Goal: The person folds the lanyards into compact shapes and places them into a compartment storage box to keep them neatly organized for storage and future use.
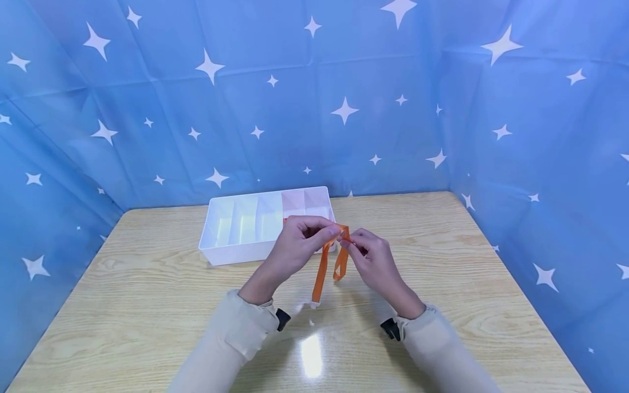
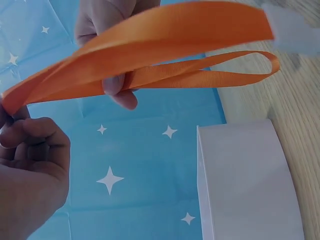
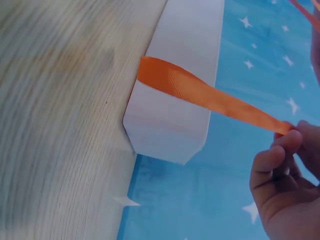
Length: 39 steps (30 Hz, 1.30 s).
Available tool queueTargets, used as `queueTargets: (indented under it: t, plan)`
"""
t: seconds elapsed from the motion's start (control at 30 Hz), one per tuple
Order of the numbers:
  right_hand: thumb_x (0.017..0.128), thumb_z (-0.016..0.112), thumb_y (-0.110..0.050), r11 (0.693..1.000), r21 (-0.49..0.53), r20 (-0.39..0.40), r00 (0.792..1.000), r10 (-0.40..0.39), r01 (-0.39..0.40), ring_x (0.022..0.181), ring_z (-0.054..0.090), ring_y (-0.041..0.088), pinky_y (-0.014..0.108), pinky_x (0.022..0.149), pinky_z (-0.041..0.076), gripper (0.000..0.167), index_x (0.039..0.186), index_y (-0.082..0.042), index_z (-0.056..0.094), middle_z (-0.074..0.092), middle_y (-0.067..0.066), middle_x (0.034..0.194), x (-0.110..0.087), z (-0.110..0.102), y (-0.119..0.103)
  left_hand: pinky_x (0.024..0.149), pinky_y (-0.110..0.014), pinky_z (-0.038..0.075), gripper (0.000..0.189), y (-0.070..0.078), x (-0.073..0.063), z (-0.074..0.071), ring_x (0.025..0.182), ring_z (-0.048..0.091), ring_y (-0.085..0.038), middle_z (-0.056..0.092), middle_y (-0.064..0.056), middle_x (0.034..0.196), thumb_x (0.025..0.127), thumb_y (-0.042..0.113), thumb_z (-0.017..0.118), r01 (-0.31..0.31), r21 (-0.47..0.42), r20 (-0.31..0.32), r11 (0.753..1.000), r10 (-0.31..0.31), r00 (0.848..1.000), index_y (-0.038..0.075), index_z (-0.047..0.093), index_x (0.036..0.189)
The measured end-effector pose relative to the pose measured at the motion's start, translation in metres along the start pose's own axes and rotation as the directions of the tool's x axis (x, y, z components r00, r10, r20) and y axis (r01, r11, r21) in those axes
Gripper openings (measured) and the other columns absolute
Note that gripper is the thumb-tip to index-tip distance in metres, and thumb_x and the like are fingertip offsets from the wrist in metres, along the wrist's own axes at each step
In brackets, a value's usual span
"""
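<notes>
An orange ribbon (image 1: 320, 275) hangs in folds between both hands above the table. One strand hangs down to a white end piece (image 2: 292, 30), whose kind is unclear; another makes a hanging loop (image 3: 200, 92). My left hand (image 1: 294, 245) pinches the ribbon at its upper fold between thumb and fingertips. Just to the right, my right hand (image 1: 377, 263) pinches the looped part with thumb and fingers. In the left wrist view, the ribbon partly covers the right hand (image 2: 110, 25).
Behind the hands stands a white divided box (image 1: 241, 252) on the wooden table (image 1: 147, 305). A bit of red-orange shows in it beside the left hand; the hand hides the rest. A blue star-patterned cloth (image 1: 275, 109) hangs behind and at the sides.
</notes>
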State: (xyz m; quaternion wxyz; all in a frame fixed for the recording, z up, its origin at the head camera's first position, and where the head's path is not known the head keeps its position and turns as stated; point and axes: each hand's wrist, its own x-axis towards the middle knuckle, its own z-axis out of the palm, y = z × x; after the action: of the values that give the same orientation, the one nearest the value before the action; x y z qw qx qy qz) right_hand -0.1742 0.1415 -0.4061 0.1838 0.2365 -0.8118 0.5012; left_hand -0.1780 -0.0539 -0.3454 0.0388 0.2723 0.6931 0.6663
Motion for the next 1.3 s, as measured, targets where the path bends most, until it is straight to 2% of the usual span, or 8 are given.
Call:
queueTargets:
  t: [0.07,0.3,0.5,0.63,0.8,1.0,1.13,1.3]
  plan:
    - [0.096,0.065,-0.007,1.0,0.0,0.001,1.0,0.0,0.0,0.056,0.043,0.01,0.023,0.048,0.037,0.013,0.09,-0.006,0.076,0.062,0.002,0.079,0.0,0.001,-0.001,0.071,-0.025,0.049,0.019,0.0,0.0,0.001,0.078,0.057,-0.013,0.071,-0.024,0.097,0.098,0.011,0.064,0.005,-0.013,-0.001,1.0,-0.005,1.0,-0.003,0.075,0.102]
    - [0.096,0.064,-0.003,0.999,-0.038,0.0,1.0,0.002,-0.002,0.057,0.045,0.01,0.023,0.049,0.039,0.011,0.094,-0.003,0.075,0.058,-0.001,0.077,0.002,0.0,-0.004,0.062,-0.022,0.045,0.023,0.001,-0.001,0.0,0.068,0.05,-0.013,0.068,-0.023,0.093,0.099,0.012,0.062,0.053,-0.056,0.048,0.997,-0.05,0.998,-0.004,0.072,0.111]
    - [0.095,0.066,-0.004,0.999,-0.034,-0.01,1.0,0.002,-0.002,0.057,0.045,0.01,0.023,0.049,0.038,0.009,0.094,-0.003,0.075,0.057,-0.002,0.076,0.001,0.001,-0.007,0.06,-0.021,0.043,0.023,0.003,-0.001,0.001,0.067,0.05,-0.013,0.068,-0.019,0.092,0.099,0.011,0.062,0.073,-0.054,0.051,0.996,-0.07,0.996,-0.004,0.071,0.114]
    - [0.094,0.066,-0.001,1.0,-0.026,-0.004,1.0,-0.004,0.004,0.058,0.045,0.011,0.023,0.05,0.037,0.008,0.092,-0.003,0.074,0.056,-0.002,0.075,-0.001,0.003,-0.01,0.061,-0.021,0.044,0.022,0.003,0.0,0.0,0.07,0.051,-0.017,0.067,-0.027,0.099,0.099,0.009,0.062,0.046,-0.075,0.068,0.996,-0.041,0.997,-0.006,0.071,0.113]
    - [0.093,0.066,0.001,1.0,-0.008,0.011,1.0,-0.01,0.01,0.06,0.047,0.012,0.023,0.052,0.04,0.01,0.094,-0.002,0.075,0.061,0.0,0.081,-0.002,0.004,-0.012,0.061,-0.022,0.042,0.02,0.003,0.0,0.0,0.069,0.049,-0.021,0.067,-0.023,0.096,0.098,0.007,0.063,0.002,-0.074,0.075,0.997,0.003,0.997,-0.006,0.072,0.11]
    - [0.094,0.065,0.002,0.999,0.047,0.023,1.0,-0.005,0.004,0.064,0.054,0.012,0.023,0.055,0.048,0.014,0.102,-0.001,0.075,0.066,0.004,0.086,-0.003,0.005,-0.013,0.054,-0.023,0.032,0.019,0.005,0.002,0.0,0.061,0.04,-0.019,0.067,-0.011,0.088,0.097,0.012,0.064,-0.01,-0.034,0.039,0.999,0.011,0.999,-0.001,0.075,0.106]
    - [0.095,0.063,0.001,0.998,0.069,0.02,1.0,-0.012,0.011,0.062,0.054,0.011,0.023,0.055,0.049,0.013,0.101,-0.001,0.075,0.064,0.003,0.084,-0.005,0.007,-0.013,0.053,-0.024,0.03,0.018,0.004,0.003,0.002,0.059,0.037,-0.017,0.065,-0.007,0.084,0.097,0.012,0.064,-0.018,-0.018,0.001,1.0,0.018,1.0,0.0,0.075,0.105]
    - [0.094,0.063,0.003,0.997,0.081,0.017,1.0,-0.015,0.014,0.063,0.053,0.011,0.026,0.054,0.049,0.012,0.097,-0.002,0.074,0.063,0.005,0.083,-0.007,0.01,-0.014,0.059,-0.024,0.04,0.018,0.004,0.003,0.003,0.067,0.047,-0.016,0.07,-0.009,0.091,0.097,0.01,0.064,-0.031,-0.016,-0.032,0.999,0.03,0.999,-0.002,0.075,0.106]
